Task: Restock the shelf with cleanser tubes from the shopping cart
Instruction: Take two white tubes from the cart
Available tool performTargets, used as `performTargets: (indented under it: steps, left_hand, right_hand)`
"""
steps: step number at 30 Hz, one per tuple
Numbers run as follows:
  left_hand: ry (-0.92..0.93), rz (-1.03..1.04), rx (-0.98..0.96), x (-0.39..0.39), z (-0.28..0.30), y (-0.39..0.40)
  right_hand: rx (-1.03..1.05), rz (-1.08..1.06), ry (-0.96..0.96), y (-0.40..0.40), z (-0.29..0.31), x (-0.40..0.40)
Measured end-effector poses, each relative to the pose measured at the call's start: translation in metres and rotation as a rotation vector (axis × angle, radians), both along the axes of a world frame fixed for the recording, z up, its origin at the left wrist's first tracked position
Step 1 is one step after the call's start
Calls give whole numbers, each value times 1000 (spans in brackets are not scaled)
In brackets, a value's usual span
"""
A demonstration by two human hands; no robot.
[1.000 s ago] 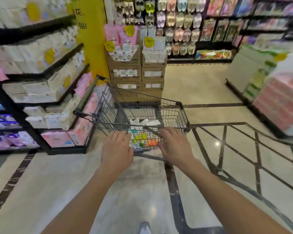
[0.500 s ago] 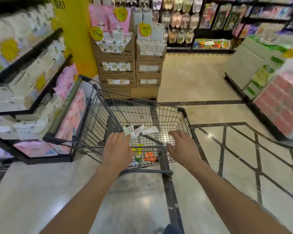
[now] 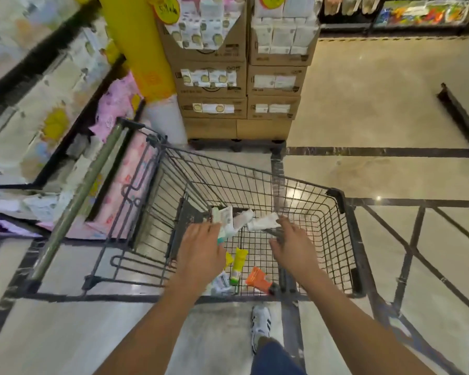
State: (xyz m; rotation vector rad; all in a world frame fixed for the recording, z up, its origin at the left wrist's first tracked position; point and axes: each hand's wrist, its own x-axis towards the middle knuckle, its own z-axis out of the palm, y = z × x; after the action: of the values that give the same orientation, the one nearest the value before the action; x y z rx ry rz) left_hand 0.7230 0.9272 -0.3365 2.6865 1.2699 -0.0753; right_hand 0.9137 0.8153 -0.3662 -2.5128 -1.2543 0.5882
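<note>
Fingers (image 3: 214, 234) of the left hand (image 3: 201, 253) curled around white tubes (image 3: 225, 220) inside the cart (image 3: 344, 239); right hand (image 3: 293, 244) reached relaxed toward another tube (image 3: 263, 223). Tubes looked light, soft, slippery; gripping mid-body seemed best.

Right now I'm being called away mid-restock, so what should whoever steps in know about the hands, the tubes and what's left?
Left hand: inside the shopping cart, gripping a white tube with a teal cap.
Right hand: reaching into the cart, fingertips at another white tube; its grip cannot be told.
A third white tube lies between them; a yellow tube, an orange tube and a white packet lie on the cart floor.
Done: nothing visibly shelved.
Left: lift the tubes out and place them on the shelf.
</note>
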Motion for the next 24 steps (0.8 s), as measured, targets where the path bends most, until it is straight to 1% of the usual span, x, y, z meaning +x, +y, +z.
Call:
performTargets:
  steps: [4, 8, 11, 13, 14, 15, 18, 19, 20, 21, 24]
  left_hand:
    - [28, 100, -141, 43, -41, 33]
    - [44, 144, -277, 79, -95, 58]
    - [84, 149, -383, 100, -135, 74]
    - [61, 214, -486, 111, -166, 85]
    - [24, 283, -559, 115, -185, 91]
    - [-30, 397, -661, 120, -203, 98]
    - [-260, 913, -1084, 145, -264, 124]
    - [-312, 1057, -1191, 154, -281, 133]
    - [-367, 1162, -1262, 162, -300, 141]
    - [-412, 1223, -1303, 170, -316, 148]
    - [-520, 1323, -1345, 194, -347, 161]
  right_hand:
    - [-119, -20, 172, 40, -61, 40]
    - [-237, -81, 297, 69, -124, 69]
    - [-313, -199, 420, 88, -167, 81]
    - [-336, -312, 531, 101, -198, 87]
    - [-338, -380, 582, 108, -216, 90]
    - [-342, -452, 642, 114, -232, 93]
    - [-243, -756, 916, 129, -282, 101]
    - [-199, -856, 993, 136, -296, 103]
    - [-171, -927, 1043, 143, -310, 105]
    - [-159, -969, 1074, 150, -321, 105]
    - [-127, -1025, 1175, 172, -345, 109]
